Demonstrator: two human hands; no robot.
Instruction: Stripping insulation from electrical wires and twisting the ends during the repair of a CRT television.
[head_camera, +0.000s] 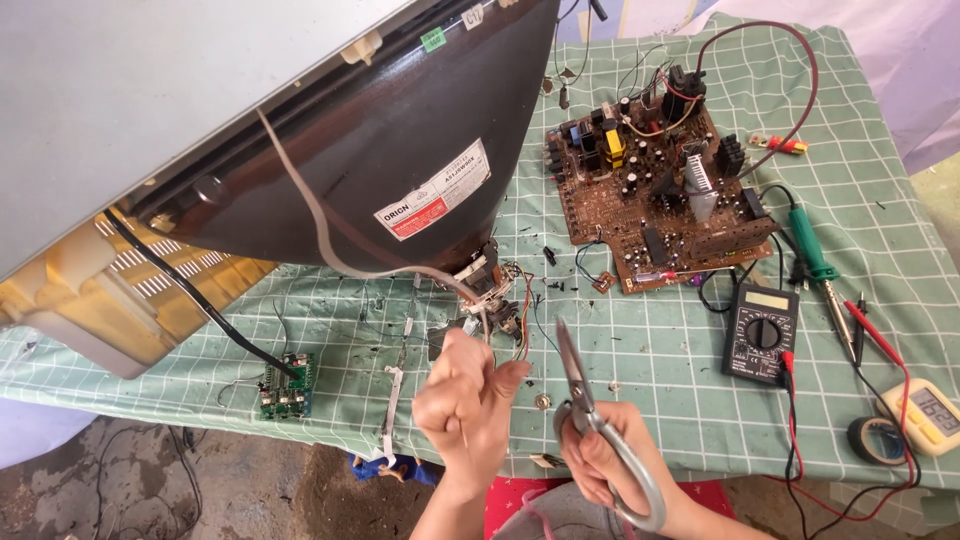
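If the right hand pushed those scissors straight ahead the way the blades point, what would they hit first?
The right hand holds the scissors shut, tips aimed up and slightly left. Their line seems to run first into the bundle of thin wires hanging from the picture tube's neck, though depth is hard to judge.

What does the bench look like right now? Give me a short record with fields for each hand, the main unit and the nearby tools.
left hand: left hand closed in a fist around thin wires from the tube neck
right hand: right hand holds metal scissors, blades shut, pointing up
main unit: dark glass picture tube in a yellowed plastic casing, tilted on the green checked cloth
board: brown circuit board, right of the tube
tools: black multimeter, green-handled soldering iron, roll of black tape
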